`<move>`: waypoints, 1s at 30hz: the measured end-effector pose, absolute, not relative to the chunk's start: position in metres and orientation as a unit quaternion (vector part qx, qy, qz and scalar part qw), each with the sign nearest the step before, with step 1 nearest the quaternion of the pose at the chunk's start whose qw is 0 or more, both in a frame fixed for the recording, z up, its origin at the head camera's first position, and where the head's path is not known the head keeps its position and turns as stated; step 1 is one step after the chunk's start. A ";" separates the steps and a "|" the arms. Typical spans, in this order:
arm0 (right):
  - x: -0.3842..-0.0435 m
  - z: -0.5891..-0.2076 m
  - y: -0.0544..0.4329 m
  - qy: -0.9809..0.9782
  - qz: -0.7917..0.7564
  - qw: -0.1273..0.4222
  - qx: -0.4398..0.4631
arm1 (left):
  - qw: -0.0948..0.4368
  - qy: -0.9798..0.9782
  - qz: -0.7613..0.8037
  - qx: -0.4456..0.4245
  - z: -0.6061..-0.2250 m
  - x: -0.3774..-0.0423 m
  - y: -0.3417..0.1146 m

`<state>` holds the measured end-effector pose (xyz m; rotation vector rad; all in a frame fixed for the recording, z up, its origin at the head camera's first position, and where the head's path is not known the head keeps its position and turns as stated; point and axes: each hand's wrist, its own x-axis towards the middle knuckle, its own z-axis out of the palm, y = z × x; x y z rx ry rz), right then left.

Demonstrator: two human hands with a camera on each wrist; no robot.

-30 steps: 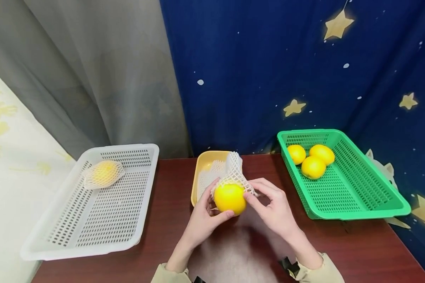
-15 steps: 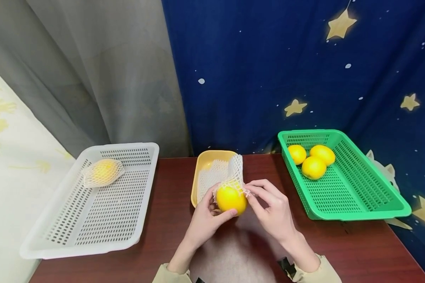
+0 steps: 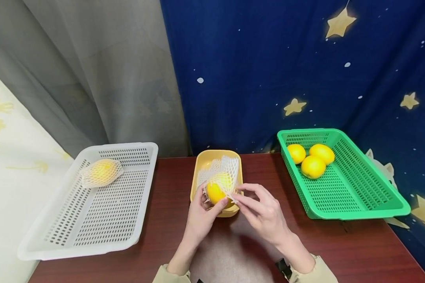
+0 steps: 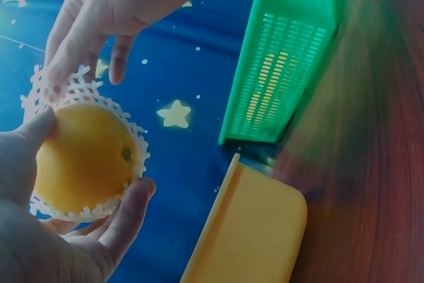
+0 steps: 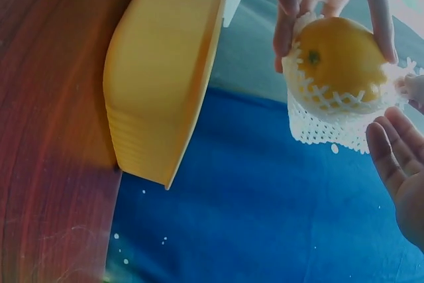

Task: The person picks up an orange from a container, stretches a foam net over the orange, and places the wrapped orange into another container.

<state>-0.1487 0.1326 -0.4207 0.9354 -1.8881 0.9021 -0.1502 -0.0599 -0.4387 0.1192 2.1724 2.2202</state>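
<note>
An orange (image 3: 215, 193) is partly inside a white foam fruit net (image 3: 231, 167), whose loose end stands up beyond it. My left hand (image 3: 199, 216) grips the orange from the left and below, thumb on its near side. In the left wrist view the bare face of the orange (image 4: 83, 157) shows its stem end, and the net's edge rings it. With thumb and fingertips my right hand (image 3: 267, 214) pinches the net's edge on the right side of the fruit. Both hands are above the front part of a yellow tub (image 3: 194, 181), which holds more foam nets (image 3: 203, 177).
On the left stands a white basket (image 3: 108, 216) with one netted fruit (image 3: 102, 173) in it. To the right, a green basket (image 3: 343, 196) holds several bare oranges (image 3: 313, 167). The dark red table (image 3: 170, 188) ends at curtains behind.
Both hands have moved slightly left with the orange, over the tub. The right hand has drawn the net's edge further down over the fruit, so less of it is bare.
</note>
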 end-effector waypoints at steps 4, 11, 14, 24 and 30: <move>-0.147 -0.423 0.131 -0.766 0.371 0.387 0.355 | 0.025 0.687 0.725 0.046 -0.438 -0.149 -0.059; -0.141 -0.427 0.131 -0.824 0.376 0.312 0.287 | 0.035 0.653 0.755 0.046 -0.433 -0.146 -0.058; -0.142 -0.429 0.131 -0.832 0.372 0.305 0.276 | 0.032 0.656 0.753 0.039 -0.432 -0.145 -0.057; -0.145 -0.433 0.127 -0.846 0.328 0.312 0.281 | 0.047 0.640 0.766 0.037 -0.436 -0.142 -0.054; -0.143 -0.430 0.129 -0.856 0.354 0.275 0.258 | 0.029 0.661 0.749 0.037 -0.437 -0.143 -0.055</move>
